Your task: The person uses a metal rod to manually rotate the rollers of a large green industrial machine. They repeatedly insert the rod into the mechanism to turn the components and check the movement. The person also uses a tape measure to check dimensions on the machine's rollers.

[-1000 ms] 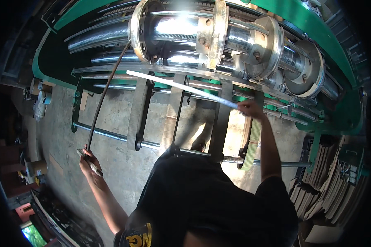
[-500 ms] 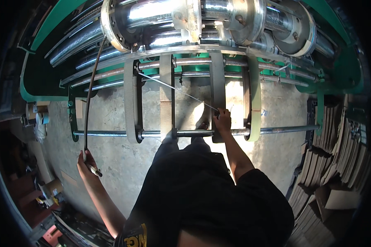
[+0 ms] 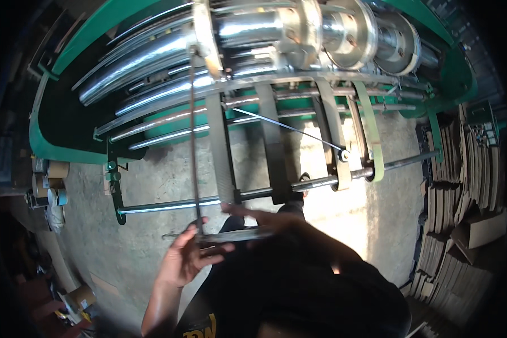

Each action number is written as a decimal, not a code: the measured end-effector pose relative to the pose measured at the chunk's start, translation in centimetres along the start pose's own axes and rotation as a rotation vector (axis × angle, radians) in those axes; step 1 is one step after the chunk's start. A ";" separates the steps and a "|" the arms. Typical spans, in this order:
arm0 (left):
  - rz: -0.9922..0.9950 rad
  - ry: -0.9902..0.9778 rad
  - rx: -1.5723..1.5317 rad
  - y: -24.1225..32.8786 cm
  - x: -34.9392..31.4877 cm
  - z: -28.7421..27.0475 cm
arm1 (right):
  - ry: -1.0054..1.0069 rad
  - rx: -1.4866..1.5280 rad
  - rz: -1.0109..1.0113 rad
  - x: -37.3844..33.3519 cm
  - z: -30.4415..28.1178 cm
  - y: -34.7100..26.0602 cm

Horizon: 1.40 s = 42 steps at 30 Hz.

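Note:
My left hand (image 3: 184,260) is around the lower end of a long dark metal rod (image 3: 194,141), its fingers curled loosely on both sides of a crosswise handle (image 3: 231,235). The rod's far end meets a pale metal ring (image 3: 207,39) on a machine shaft. Close by on the right, my right hand (image 3: 279,219) is blurred, fingers stretched leftward above the handle; whether it touches the handle is unclear. A thin silvery rod (image 3: 287,127) slants across the belts, its round-knobbed end (image 3: 344,155) free of either hand.
Ahead stands a green machine (image 3: 62,149) with shiny shafts and rings. Several belts (image 3: 274,141) loop down to a metal bar (image 3: 158,208) just ahead of my body. Flat cardboard stacks (image 3: 440,203) stand on the right; boxes and clutter (image 3: 56,172) lie left.
My right hand has left the thin rod's end and come left to the long rod's handle. My left hand and the long rod have shifted right in the picture, as the whole view swung.

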<state>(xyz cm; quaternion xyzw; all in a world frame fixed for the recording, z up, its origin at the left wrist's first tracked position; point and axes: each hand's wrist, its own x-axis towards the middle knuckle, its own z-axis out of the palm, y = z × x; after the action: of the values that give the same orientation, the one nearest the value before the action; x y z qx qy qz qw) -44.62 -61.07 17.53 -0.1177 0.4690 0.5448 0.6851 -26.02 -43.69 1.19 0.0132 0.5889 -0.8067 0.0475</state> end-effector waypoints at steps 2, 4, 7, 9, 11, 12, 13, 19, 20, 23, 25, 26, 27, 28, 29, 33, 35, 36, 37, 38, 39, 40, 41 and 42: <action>-0.144 -0.128 0.208 1.1 0.1 -1.3 | 0.001 0.183 -0.261 2.4 5.6 -2.4; -0.215 -0.227 0.319 2.4 0.6 -3.9 | 0.249 0.194 -0.296 3.7 9.1 -1.8; -0.223 -0.277 0.562 4.8 -0.3 -5.6 | 0.534 0.281 -0.292 6.0 12.3 -1.9; -0.230 -0.306 0.746 6.2 -0.5 -6.5 | 0.700 0.288 -0.283 7.7 14.0 -2.2; -0.102 -0.214 1.021 8.4 -0.5 -6.1 | 0.785 0.423 -0.103 8.3 15.0 -4.6; -0.008 -0.276 1.072 9.5 0.6 -7.1 | 0.810 0.485 -0.062 9.0 15.4 -5.0; 0.089 -0.332 1.125 10.4 2.8 -8.6 | 0.834 0.550 -0.024 9.2 15.7 -5.6; 0.209 -0.284 0.327 14.9 14.2 -6.4 | 0.786 0.223 -0.133 10.2 15.6 -4.1; 0.211 -0.271 0.228 15.3 15.5 -4.6 | 0.804 0.367 -0.149 10.3 15.7 -4.2; 0.219 -0.199 0.053 16.2 23.1 -5.4 | 0.771 0.552 -0.232 11.0 16.3 -3.7; 0.193 -0.133 0.026 14.9 24.7 -4.2 | 0.775 0.667 -0.292 10.8 17.1 -3.8; 0.183 -0.096 0.034 13.7 23.5 -2.7 | 0.833 0.599 -0.261 10.3 17.7 -4.0; 0.176 -0.052 0.049 12.9 22.3 -2.0 | 0.887 0.541 -0.233 9.6 18.5 -4.0; 0.172 -0.139 -0.011 12.3 21.6 -2.7 | 0.925 0.481 -0.196 9.3 19.4 -3.9; 0.122 -0.145 -0.006 11.8 21.1 -2.9 | 0.882 0.434 -0.251 8.7 19.3 -3.2; 0.110 -0.164 -0.013 11.5 21.0 -3.5 | 1.177 -0.089 -0.052 9.2 19.7 -2.5; 0.090 -0.210 -0.064 11.1 23.1 -4.4 | 1.343 -0.282 0.323 9.3 18.9 -2.8; 0.074 -0.200 -0.050 10.7 23.7 -4.6 | 1.352 -0.578 0.248 9.1 18.5 -2.3; 0.048 -0.204 -0.049 10.5 24.1 -4.8 | 1.343 -0.871 0.169 8.9 18.2 -1.4; 0.023 -0.207 -0.050 10.4 24.4 -5.0 | 1.310 -1.163 0.088 9.0 18.1 -0.9; -0.001 -0.213 -0.045 10.3 25.0 -5.2 | 1.284 -1.276 0.162 9.5 18.4 -0.9; -0.019 -0.261 -0.044 10.0 25.5 -5.7 | 1.250 -1.387 0.238 10.0 18.8 -1.1; -0.021 -0.292 -0.037 9.9 26.0 -6.3 | 1.210 -1.495 0.315 10.4 19.0 -1.1; -0.023 -0.327 -0.030 10.0 26.2 -6.5 | 1.204 -1.561 0.268 10.8 19.0 -0.6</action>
<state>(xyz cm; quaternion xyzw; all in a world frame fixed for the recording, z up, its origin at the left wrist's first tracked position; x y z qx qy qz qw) -57.39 -45.02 -2.63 -0.0432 0.3416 0.5558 0.7566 -36.12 -62.20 6.75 0.4520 0.8741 -0.0398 -0.1732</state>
